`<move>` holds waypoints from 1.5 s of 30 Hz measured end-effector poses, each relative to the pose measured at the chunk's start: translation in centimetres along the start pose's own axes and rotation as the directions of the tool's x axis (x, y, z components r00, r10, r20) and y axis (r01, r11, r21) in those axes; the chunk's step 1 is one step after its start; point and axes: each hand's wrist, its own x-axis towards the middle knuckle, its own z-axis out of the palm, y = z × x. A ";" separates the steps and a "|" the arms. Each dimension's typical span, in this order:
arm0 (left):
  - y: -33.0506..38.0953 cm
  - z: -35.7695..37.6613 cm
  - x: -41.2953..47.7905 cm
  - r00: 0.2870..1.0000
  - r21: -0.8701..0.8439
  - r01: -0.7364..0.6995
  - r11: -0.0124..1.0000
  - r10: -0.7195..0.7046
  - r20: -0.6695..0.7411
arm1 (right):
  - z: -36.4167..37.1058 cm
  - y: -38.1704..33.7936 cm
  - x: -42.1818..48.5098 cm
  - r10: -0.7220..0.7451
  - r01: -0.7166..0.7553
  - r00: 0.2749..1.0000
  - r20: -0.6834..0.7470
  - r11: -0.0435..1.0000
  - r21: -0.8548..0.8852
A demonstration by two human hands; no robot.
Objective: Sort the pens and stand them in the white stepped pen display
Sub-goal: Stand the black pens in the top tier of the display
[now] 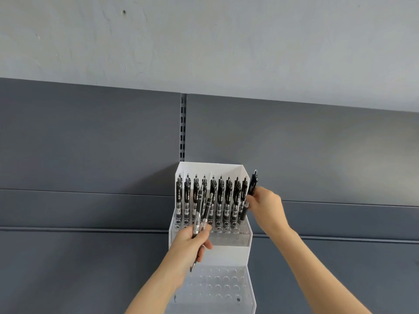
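Your right hand [265, 207] is pinching one black pen [252, 182] around its middle, at 3 o'clock of the white stepped pen display [226, 251]. The clicker end leans toward 1 o'clock. The tip looks close to a hole at the right end of the back row [221, 196], which seems nearly full. I'd straighten it to 12 before pushing down so it doesn't bump its neighbour. Your left hand [190, 243], at 7 o'clock, is wrapped round a few spare pens [200, 209], so keep those low. The front tier [217, 282] at 6 has open holes.
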 end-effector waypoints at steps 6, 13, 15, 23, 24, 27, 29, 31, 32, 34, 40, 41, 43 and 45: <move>-0.4 -0.4 0.1 1.000 0.036 -0.010 0.999 0.010 -0.023 | 2.1 0.7 -1.2 0.060 -0.060 0.998 -0.003 0.988 -0.141; 0.0 -0.7 0.0 1.000 -0.034 -0.009 0.999 0.009 -0.013 | 2.1 0.3 -1.7 0.069 -0.070 0.998 -0.011 0.982 -0.177; 0.2 -0.9 -0.2 1.000 -0.079 -0.005 0.997 0.006 0.016 | 1.5 0.2 -1.7 0.108 -0.107 0.994 0.008 0.986 -0.130; 0.5 -2.1 -0.5 0.995 -0.243 0.044 0.969 -0.020 0.098 | 1.2 -3.7 -4.9 -0.081 0.088 0.996 -0.048 0.982 0.167; 0.5 -2.2 -0.5 0.994 -0.255 0.049 0.966 -0.022 0.108 | 1.6 -4.3 -5.1 -0.102 0.094 0.994 0.025 0.973 0.210; 0.8 -2.5 -1.0 0.990 -0.259 0.054 0.964 -0.018 0.137 | 2.4 -5.8 -5.4 -0.122 0.042 0.971 0.206 0.934 0.355; 0.9 -3.0 -1.4 0.985 -0.245 0.064 0.967 -0.022 0.169 | 2.6 -6.3 -5.6 -0.118 -0.058 0.924 0.363 0.896 0.440; 1.0 -3.5 -1.7 0.978 -0.225 0.078 0.971 -0.030 0.208 | 3.0 -6.6 -5.7 -0.133 -0.137 0.865 0.485 0.865 0.482; 0.9 -3.8 -1.8 0.975 -0.215 0.080 0.973 -0.031 0.220 | 3.2 -6.8 -5.7 -0.132 -0.160 0.850 0.510 0.858 0.489; 0.9 -4.3 -1.9 0.978 -0.179 0.063 0.982 -0.024 0.209 | 3.7 -7.0 -5.6 -0.119 -0.163 0.859 0.497 0.858 0.487; 0.2 -6.4 -1.7 0.997 0.016 -0.018 1.000 0.019 -0.068 | 4.4 -7.8 -5.3 -0.070 -0.077 0.958 0.279 0.872 0.483; 0.1 -6.8 -1.8 0.995 0.030 -0.016 0.999 0.019 -0.101 | 4.3 -8.0 -4.9 -0.057 -0.065 0.972 0.229 0.868 0.492; -0.1 -7.6 -1.9 0.990 0.024 0.004 1.000 -0.001 -0.142 | 4.1 -8.5 -4.2 -0.042 -0.011 0.994 0.099 0.876 0.483; -0.3 -8.1 -2.0 0.987 0.016 0.012 1.000 -0.009 -0.160 | 4.1 -9.1 -3.5 -0.050 0.047 0.999 -0.004 0.897 0.440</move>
